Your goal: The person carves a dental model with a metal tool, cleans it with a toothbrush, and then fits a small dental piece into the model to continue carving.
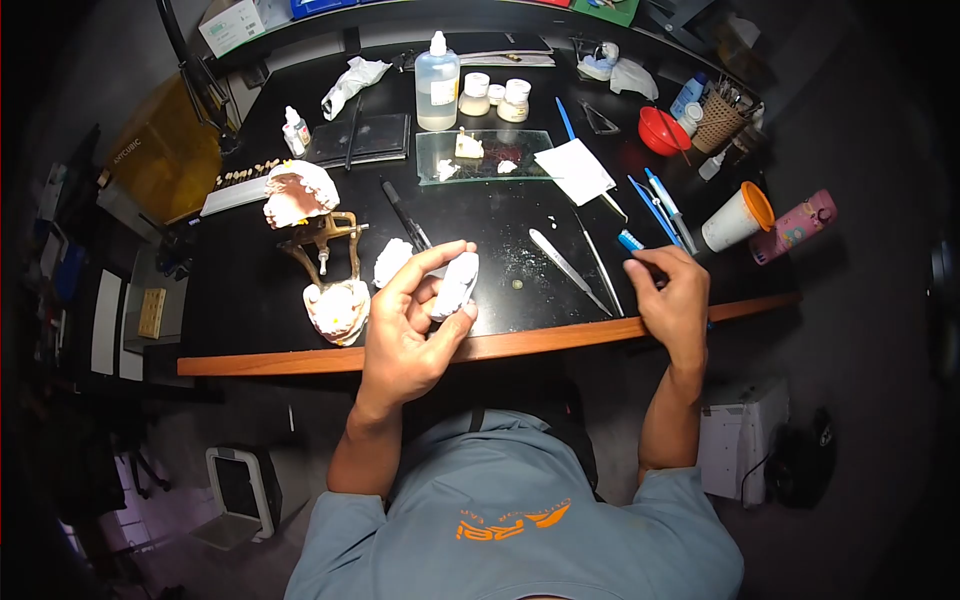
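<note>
My left hand is closed around a white plaster dental model, held upright between thumb and fingers above the desk's front edge. Another white plaster piece lies just behind that hand. To its left stands a brass-coloured articulator with an upper dental cast and a lower dental cast. My right hand is over the front edge on the right, fingers curled in a pinch. A slim blue tool pokes out past its fingertips; the rest is hidden by the hand.
A metal spatula and a thin probe lie between my hands, amid white crumbs. Behind are a glass slab, a clear bottle and small jars. At right stand an orange-lidded cup and a red bowl.
</note>
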`<action>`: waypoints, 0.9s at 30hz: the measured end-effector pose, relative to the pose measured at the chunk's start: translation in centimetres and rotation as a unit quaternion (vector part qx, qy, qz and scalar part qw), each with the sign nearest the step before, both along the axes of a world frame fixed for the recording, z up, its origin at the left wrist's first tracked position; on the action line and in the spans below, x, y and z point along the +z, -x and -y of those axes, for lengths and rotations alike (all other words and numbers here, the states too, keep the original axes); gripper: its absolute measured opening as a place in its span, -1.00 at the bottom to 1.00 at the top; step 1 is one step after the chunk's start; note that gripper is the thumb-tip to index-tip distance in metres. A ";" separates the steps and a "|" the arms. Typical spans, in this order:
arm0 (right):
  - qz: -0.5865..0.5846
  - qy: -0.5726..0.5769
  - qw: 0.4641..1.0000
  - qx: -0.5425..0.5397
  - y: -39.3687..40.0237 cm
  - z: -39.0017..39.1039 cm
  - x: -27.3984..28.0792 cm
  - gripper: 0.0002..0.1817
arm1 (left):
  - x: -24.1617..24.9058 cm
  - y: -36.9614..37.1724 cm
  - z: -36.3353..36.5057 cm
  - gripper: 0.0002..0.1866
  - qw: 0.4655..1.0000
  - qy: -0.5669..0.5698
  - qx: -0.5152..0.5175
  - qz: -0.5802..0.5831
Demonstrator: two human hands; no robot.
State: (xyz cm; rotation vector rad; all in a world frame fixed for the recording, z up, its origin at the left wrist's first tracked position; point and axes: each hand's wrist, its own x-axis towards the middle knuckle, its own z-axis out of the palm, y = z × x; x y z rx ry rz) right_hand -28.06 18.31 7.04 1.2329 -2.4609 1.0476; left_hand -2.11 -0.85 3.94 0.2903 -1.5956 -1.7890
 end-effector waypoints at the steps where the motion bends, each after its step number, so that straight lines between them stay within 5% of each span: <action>1: 0.040 -0.015 0.999 0.024 -0.3 0.8 0.1 -0.83 | 0.0 0.4 0.0 -0.39 1.000 0.002 -0.004 -0.003; 7: -0.027 -0.091 0.995 0.037 0.3 2.7 -0.8 -0.89 | -1.1 1.1 -0.5 -0.45 0.999 -0.031 -0.008 -0.011; 17: -0.065 -0.083 0.993 0.046 0.8 2.8 -1.9 -0.90 | -0.6 0.8 -0.6 -0.62 0.982 0.137 0.110 0.074; 22: 0.206 0.086 0.965 0.138 -2.4 2.4 0.2 -0.94 | -1.0 1.0 -0.7 -0.63 0.966 0.199 0.152 0.067; 27: 0.417 0.215 0.807 0.359 -3.3 2.3 -1.2 -0.83 | -0.7 0.9 -0.7 -0.63 0.967 0.195 0.148 0.073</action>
